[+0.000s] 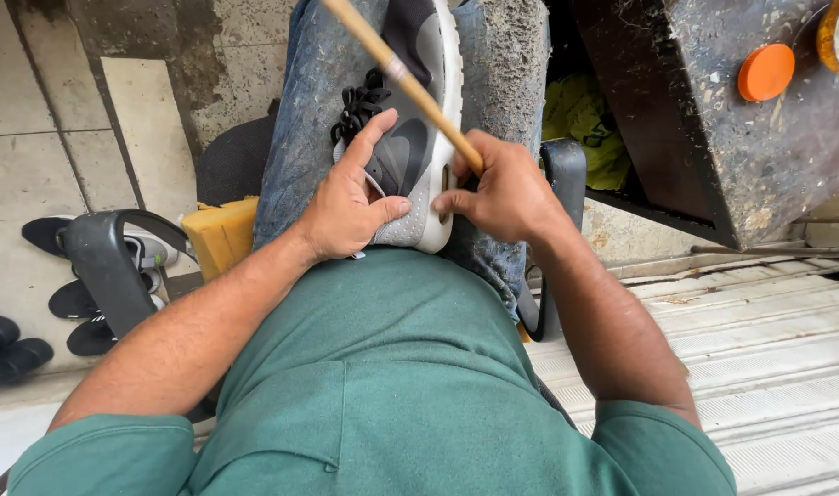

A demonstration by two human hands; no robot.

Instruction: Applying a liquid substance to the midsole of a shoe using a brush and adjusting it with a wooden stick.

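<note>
A grey sneaker (419,110) with black laces and a white sole lies on my lap, toe toward me. My left hand (351,197) grips its toe end, thumb across the grey upper. My right hand (502,188) is closed on a long wooden stick (401,73), like a brush handle, which slants up to the top left; its lower tip is hidden where my fingers press at the white sole edge. My jeans (502,64) are dusty.
A dark, worn wooden box (714,119) with an orange lid (766,72) stands at right. Black chair arms (107,266) flank me. Sandals (79,303) lie on the tiled floor at left. A yellow block (219,234) sits by my left thigh.
</note>
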